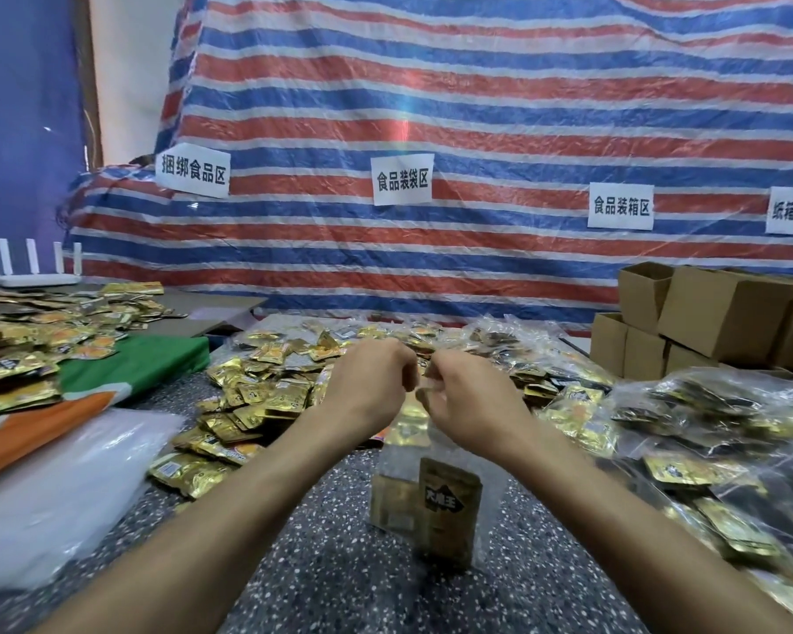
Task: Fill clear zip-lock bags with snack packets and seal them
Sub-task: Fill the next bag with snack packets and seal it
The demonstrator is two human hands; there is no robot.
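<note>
Left hand (372, 382) and right hand (470, 398), fingers curled, both pinch the top edge of the clear zip-lock bag (415, 450). Bag hangs upright below them, snack packets (449, 510) at its bottom, over the surface (330, 569).

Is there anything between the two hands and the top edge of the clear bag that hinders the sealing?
Nothing visible does. The left hand and right hand both pinch the top of the clear bag directly, and the snack packets sit low in it, away from the top edge.
</note>
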